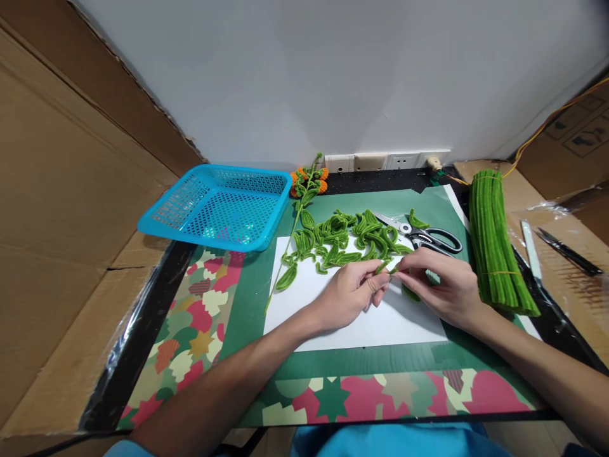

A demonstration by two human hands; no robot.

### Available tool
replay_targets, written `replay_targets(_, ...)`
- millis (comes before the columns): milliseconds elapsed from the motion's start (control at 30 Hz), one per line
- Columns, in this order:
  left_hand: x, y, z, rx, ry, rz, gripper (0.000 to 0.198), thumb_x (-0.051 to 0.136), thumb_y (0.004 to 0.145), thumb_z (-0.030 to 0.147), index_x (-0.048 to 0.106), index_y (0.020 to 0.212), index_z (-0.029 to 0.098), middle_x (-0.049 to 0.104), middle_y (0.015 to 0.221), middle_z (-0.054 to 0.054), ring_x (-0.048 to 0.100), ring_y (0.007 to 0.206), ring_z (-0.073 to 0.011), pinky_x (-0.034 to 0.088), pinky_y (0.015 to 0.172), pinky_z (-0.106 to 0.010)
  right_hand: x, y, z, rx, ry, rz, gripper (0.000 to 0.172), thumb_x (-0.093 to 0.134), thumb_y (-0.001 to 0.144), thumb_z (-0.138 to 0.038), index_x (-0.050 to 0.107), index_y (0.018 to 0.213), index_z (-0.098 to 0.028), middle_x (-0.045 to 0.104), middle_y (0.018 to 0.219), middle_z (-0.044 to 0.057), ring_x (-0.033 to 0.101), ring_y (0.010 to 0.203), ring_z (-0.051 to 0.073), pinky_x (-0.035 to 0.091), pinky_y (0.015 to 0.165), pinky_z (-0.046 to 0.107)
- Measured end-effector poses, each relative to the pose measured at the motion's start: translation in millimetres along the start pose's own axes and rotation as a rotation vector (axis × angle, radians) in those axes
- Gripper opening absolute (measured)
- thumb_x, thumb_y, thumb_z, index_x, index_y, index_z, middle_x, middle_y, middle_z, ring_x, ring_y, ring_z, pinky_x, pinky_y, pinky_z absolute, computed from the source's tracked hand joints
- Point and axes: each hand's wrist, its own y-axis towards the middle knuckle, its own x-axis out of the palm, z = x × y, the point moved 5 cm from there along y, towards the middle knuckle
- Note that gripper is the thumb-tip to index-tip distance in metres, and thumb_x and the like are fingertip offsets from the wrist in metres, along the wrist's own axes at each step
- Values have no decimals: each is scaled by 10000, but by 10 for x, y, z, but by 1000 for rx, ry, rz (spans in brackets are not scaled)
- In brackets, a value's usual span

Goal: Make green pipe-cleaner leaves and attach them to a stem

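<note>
My left hand (pixel 346 293) is closed in a pinch on a short piece of green pipe cleaner (pixel 383 266) above the white paper (pixel 328 330). From the other side my right hand (pixel 445 282) pinches the same piece, its fingertips nearly meeting those of the left. Part of the piece is hidden by the fingers. Just beyond both hands lies a heap of looped green pipe-cleaner leaves (pixel 337 236). Under my right hand another green leaf (pixel 410 292) shows partly. Scissors (pixel 431 240) with black and grey handles lie behind the right hand.
A blue plastic basket (pixel 273 231) stands at the back left. Beside it lies a long green stem (pixel 295 222) with orange flowers (pixel 323 186). On the right rests a tied bundle of green pipe cleaners (pixel 492 235), near a knife-like tool (pixel 530 249) and black tweezers (pixel 568 252). Sockets (pixel 402 162) line the wall.
</note>
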Motion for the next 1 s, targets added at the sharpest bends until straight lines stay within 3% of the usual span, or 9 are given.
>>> replay_targets(67, 1, -3, -7, -12, -3, -20, 428, 522, 1108, 529, 576, 875, 175, 609, 736, 20, 536, 620, -93, 400, 603, -224, -1, -25, -10, -31, -55, 20, 138, 703, 1002, -103, 706, 1097, -204, 734, 839, 32, 628, 613, 120, 500, 542, 238)
replay_targets(233, 17, -24, -1, -15, -78, -84, 443, 541, 1090, 569, 580, 890, 176, 577, 688, 31, 489, 584, -96, 379, 573, -237, 27, -25, 2, -118, -34, -50, 283, 628, 1023, -58, 687, 1258, -204, 777, 1055, 104, 758, 878, 182, 610, 722, 268)
replay_targets(433, 57, -42, 20, -48, -99, -149, 443, 592, 1067, 575, 588, 878, 175, 570, 670, 35, 494, 593, -96, 387, 585, -235, -6, 18, -13, -88, 28, -46, 137, 658, 1007, -70, 680, 1061, -193, 707, 932, 72, 694, 802, 168, 573, 698, 272)
replay_targets(633, 46, -28, -12, -54, -51, -82, 383, 593, 1072, 530, 601, 915, 181, 572, 691, 40, 501, 594, -100, 389, 578, -237, 32, -41, 6, -10, 36, -133, 95, 610, 1007, -104, 632, 1001, -196, 674, 876, 40, 575, 655, 132, 469, 585, 260)
replay_targets(800, 43, -33, -25, -40, 56, -19, 332, 586, 1081, 476, 624, 929, 183, 595, 737, 33, 535, 651, -102, 392, 616, -232, 53, -66, 37, 71, 36, -132, 110, 613, 987, -139, 602, 900, -207, 593, 740, -17, 519, 593, 114, 420, 548, 243)
replay_targets(1000, 27, -45, 16, -12, 107, 17, 334, 576, 1086, 470, 626, 919, 185, 597, 730, 38, 527, 648, -101, 383, 618, -241, 72, -77, 57, 193, 78, -125, 99, 615, 966, -162, 592, 887, -217, 575, 668, -47, 520, 543, 106, 421, 510, 224)
